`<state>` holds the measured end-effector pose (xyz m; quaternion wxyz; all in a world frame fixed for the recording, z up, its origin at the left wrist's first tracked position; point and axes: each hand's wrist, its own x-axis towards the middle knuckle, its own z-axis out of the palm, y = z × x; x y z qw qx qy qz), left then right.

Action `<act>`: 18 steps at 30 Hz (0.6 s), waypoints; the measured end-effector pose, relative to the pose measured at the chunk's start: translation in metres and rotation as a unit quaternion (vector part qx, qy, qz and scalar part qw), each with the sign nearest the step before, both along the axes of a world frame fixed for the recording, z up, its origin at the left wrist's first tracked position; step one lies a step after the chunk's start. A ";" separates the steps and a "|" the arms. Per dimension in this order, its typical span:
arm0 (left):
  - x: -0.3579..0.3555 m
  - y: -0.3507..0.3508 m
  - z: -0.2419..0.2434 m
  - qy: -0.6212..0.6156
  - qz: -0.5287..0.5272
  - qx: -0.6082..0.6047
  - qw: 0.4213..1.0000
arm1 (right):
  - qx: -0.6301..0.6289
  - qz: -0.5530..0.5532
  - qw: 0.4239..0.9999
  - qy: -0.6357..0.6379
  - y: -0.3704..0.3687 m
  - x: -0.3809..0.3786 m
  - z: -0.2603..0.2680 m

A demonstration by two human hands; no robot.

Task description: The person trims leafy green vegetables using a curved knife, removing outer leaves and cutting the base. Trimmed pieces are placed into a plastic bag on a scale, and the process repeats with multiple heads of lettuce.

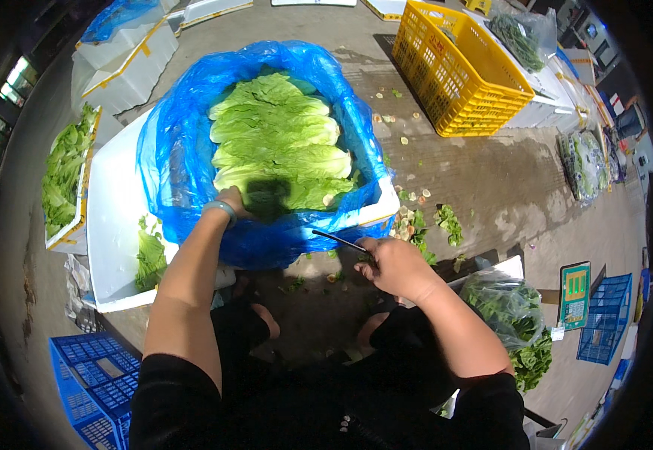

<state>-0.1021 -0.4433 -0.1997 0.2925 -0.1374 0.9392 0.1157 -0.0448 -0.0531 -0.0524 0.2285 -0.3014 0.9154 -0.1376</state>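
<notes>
Heads of romaine-type lettuce (276,129) lie in rows inside a white foam box (368,214) lined with a blue plastic bag (183,107). My left hand (236,203), with a bangle at its wrist, touches the near left end of the closest lettuce; its fingertips are partly hidden among leaves and shadow. Outside the box's near right corner, my right hand (397,267) is closed around a thin-bladed knife (335,238). The blade points left towards the bag's near edge. A dark shadow falls over the nearest lettuce.
A white foam box (118,225) holding a loose leaf stands left, beside another with leafy greens (68,174). A yellow crate (456,79) is at upper right. Trimmings (416,225) litter the floor. Bagged greens (501,306), a scale (575,295) and blue crates (93,382) stand nearby.
</notes>
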 end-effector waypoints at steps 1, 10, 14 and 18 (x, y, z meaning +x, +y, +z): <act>-0.001 -0.002 -0.007 -0.030 0.005 -0.022 0.999 | -0.003 -0.006 1.000 -0.005 0.003 -0.002 0.001; 0.002 -0.018 -0.010 -0.060 -0.161 -0.104 0.980 | -0.061 -0.033 0.996 -0.056 0.031 -0.014 0.005; 0.014 -0.012 -0.019 -0.020 -0.146 -0.129 0.981 | -0.056 -0.033 0.996 -0.064 0.035 -0.016 0.006; 0.019 -0.004 0.003 -0.007 -0.125 -0.111 0.986 | -0.063 -0.028 0.997 -0.043 0.034 -0.017 0.005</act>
